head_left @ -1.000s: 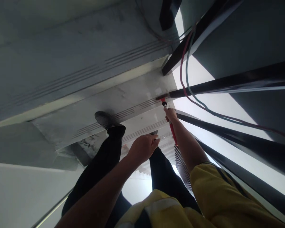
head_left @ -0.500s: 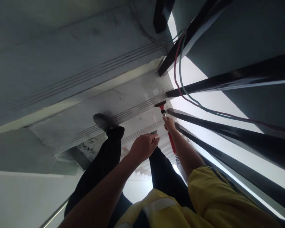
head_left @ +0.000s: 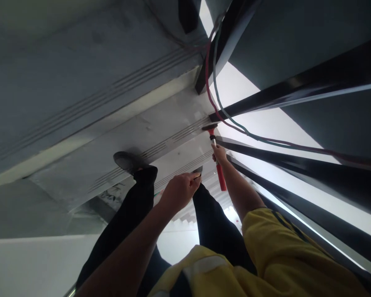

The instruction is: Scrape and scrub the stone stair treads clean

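Grooved grey steps (head_left: pixel 160 123), red-handled tool (head_left: pixel 220 176)

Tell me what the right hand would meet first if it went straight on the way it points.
Probably the grooved step: the right hand grips a red-handled tool whose dark head lies ahead in that line. Depth is unclear, so contact between head and step cannot be told.

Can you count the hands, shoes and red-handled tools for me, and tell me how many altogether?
Hands: 2 (left hand, right hand)
Shoes: 2 (left shoe, right shoe mostly hidden)
Red-handled tool: 1
Total: 5
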A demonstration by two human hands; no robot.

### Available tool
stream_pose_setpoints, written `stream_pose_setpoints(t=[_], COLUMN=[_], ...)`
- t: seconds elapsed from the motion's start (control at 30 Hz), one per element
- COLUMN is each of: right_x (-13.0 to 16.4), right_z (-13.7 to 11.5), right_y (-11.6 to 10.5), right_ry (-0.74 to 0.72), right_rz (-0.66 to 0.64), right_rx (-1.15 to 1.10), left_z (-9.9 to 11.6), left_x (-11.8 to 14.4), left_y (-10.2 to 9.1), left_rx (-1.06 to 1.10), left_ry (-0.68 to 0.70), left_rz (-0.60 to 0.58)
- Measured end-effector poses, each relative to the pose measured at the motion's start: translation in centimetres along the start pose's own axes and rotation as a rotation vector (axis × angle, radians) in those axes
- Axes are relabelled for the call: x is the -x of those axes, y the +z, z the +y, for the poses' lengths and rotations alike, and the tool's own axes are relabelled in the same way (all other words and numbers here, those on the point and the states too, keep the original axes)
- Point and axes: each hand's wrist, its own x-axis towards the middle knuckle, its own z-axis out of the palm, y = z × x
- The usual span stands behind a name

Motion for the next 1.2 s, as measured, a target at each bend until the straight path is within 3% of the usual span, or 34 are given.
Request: stream_pose_setpoints(t=[0.23, 0.5, 0.7, 0.87, 1.0, 1.2], right_x=[-2.0, -1.9, -2.7, -1.9, -2.3, -3.1], right_z=[-0.3, -0.3, -1.4, -2.3, -3.4, -4.0], right_y=[-3.9, -3.5, -4.2, -4.4, -5.0, -5.9], right_ry=[0.004, -0.02, -0.024, -0.18, -0.241, -0.197], right_rz=[-0.077, -0.043, -0.007, 0.064, 0.055, -0.005], right_rx=[0.03, 0.131, 0.373, 0.594, 0.661, 0.729], left_z=[0.1, 0.2, 0.3, 0.2, 0.1, 0.4], left_x=[0.3, 0.6, 0.8, 0.8, 0.8, 0.2], left_y=[-0.1, -0.2, -0.2, -0.1, 0.2, 0.3], left_rx=[-0.011, 0.013, 0.013, 0.018, 0.01, -0.036], left_ry=[-0.018, -0.002, -0.008, -0.006, 0.018, 0.024], left_rz=[-0.019, -0.022, -0.053, -0.036, -0.031, -0.055])
